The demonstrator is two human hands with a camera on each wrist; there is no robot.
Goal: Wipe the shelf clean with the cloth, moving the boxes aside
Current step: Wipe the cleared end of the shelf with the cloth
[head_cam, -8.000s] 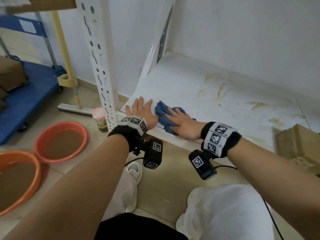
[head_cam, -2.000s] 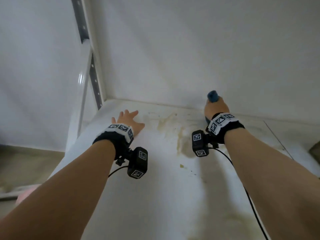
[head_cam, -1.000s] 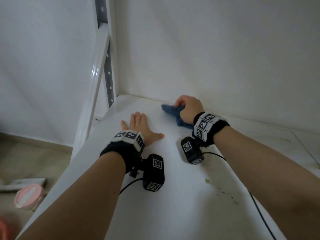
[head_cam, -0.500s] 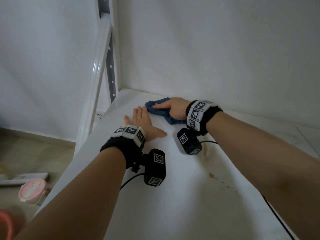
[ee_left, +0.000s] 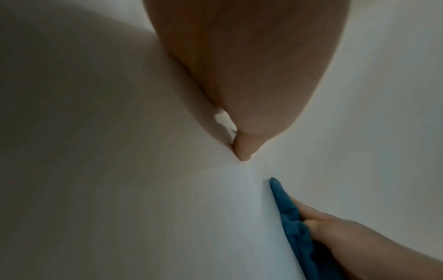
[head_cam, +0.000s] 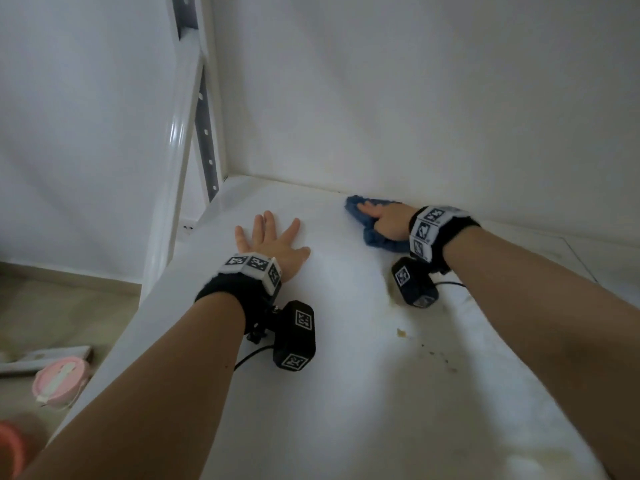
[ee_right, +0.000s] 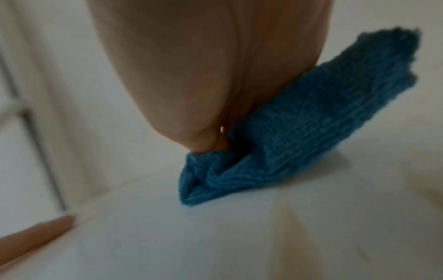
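- Your one blue cloth (head_cam: pixel 372 233) lies bunched on the white shelf (head_cam: pixel 346 393), at the back edge where the shelf meets the wall (head_cam: pixel 415 98), toward the back left corner
- Your right hand (head_cam: pixel 389 221) lies flat on top of that cloth with its fingers stretched out, pressing it down onto the shelf; the right wrist view shows the fabric folded up beside the palm, not gripped in a fist
- Your left hand (head_cam: pixel 273 242) rests palm down on the bare shelf, fingers spread apart and holding nothing, near the cloth but not touching it
- Judging from how things lie, you are mid-wipe: the left part of the shelf around your hands looks white, so that stretch seems done
- Still to do: a yellowish crumb (head_cam: pixel 401 332) and a trail of small brown specks (head_cam: pixel 440 358) sit on the shelf nearer to you, under your right forearm, with faint staining further right
- No boxes show in these views, so you cannot tell whether they have been moved aside
- Count: one cloth, one shelf, two hands, one crumb, several specks too small to number
- Off the shelf, one pink lidded container (head_cam: pixel 60 381) stands on the floor (head_cam: pixel 52 306) at the lower left
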